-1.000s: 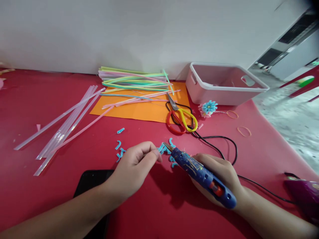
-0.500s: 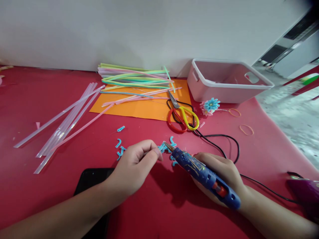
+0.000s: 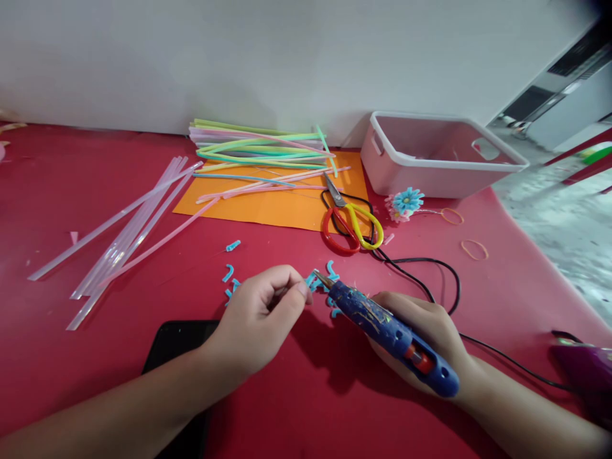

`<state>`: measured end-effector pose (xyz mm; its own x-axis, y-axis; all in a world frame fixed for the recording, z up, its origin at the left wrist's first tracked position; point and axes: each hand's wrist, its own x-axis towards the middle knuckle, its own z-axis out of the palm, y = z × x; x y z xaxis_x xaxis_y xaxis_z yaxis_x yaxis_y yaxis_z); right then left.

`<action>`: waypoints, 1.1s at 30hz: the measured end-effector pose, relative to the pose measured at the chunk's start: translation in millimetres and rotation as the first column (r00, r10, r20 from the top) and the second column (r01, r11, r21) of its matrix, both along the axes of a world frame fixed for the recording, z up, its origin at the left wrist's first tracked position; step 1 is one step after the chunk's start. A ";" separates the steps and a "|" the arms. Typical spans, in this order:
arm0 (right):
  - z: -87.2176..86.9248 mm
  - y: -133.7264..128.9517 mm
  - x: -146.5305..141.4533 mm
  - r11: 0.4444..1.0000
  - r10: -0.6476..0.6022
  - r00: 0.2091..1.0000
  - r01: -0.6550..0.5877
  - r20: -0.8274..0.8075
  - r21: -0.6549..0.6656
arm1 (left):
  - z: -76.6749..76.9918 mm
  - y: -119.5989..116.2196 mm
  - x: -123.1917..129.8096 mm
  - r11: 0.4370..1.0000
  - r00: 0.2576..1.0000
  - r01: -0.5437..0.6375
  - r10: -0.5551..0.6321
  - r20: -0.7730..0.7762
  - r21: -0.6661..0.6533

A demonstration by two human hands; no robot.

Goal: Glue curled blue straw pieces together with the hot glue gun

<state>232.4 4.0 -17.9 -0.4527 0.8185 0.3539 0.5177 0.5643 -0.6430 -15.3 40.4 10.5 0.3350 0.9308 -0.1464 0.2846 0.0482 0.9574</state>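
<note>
My left hand [image 3: 268,306] is closed in a pinch, with a short blue pipe cleaner piece [image 3: 310,280] at its fingertips. Wrapped round a blue hot glue gun [image 3: 382,328], my right hand [image 3: 430,325] tilts it up and to the left. The gun's metal nozzle [image 3: 324,280] meets the blue piece or lies just in front of it; I cannot tell which. More short blue pieces [image 3: 228,273] lie scattered on both sides of my left hand. A blue piece on a thin wire [image 3: 233,246] rests farther back.
Scissors [image 3: 351,220] and pipe cleaners [image 3: 262,150] lie on orange paper [image 3: 248,209]. Translucent sticks [image 3: 115,252] are at left, a black phone [image 3: 179,341] under my left forearm. A pink bin [image 3: 440,172], a blue-and-pink flower [image 3: 406,201] and a black cord [image 3: 442,268] are at right.
Both hands stay nearly in place. The rear end of the glue gun has shifted very slightly up and left; the whole view has moved a little.
</note>
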 end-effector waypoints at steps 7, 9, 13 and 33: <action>-4.5 -1.1 2.5 1.000 0.004 1.000 -0.004 -0.004 -0.027 | -2.5 -0.7 -2.7 0.997 0.998 0.007 -0.002 -0.056 0.082; -4.5 -1.0 2.9 1.000 0.001 1.000 -0.002 -0.002 -0.026 | -2.9 -0.7 -3.1 0.996 0.998 0.006 -0.001 -0.060 0.086; -4.8 -1.5 3.5 0.999 0.006 1.000 -0.006 0.001 -0.035 | -2.2 -0.6 -3.4 0.994 0.999 -0.004 0.008 -0.042 0.111; -6.8 -1.1 7.0 0.998 0.032 0.999 -0.033 -0.026 -0.045 | -1.2 -2.2 -2.5 0.999 1.000 -0.003 0.004 -0.020 0.052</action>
<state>239.3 2.9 -24.7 -0.4704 0.8192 0.3282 0.4832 0.5503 -0.6810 -17.8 38.2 9.2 0.3291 0.9385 -0.1046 0.3036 -0.0003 0.9528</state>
